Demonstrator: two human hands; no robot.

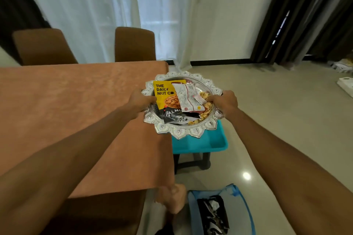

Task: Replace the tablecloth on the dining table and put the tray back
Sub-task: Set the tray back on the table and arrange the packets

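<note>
An ornate silver tray (179,132) with a scalloped rim hangs in the air beside the table's right edge. It carries a yellow almond packet (165,93), a white snack packet (188,97) and loose nut shells (206,109). My left hand (140,101) grips the tray's left rim and my right hand (225,102) grips its right rim. An orange-brown tablecloth (76,105) covers the dining table on the left and hangs over its right side.
A turquoise plastic stool (200,145) stands right under the tray. On the floor near my foot (172,198) lies a blue basket (246,213) with dark cloth in it. Two brown chairs (134,44) stand behind the table, before white curtains.
</note>
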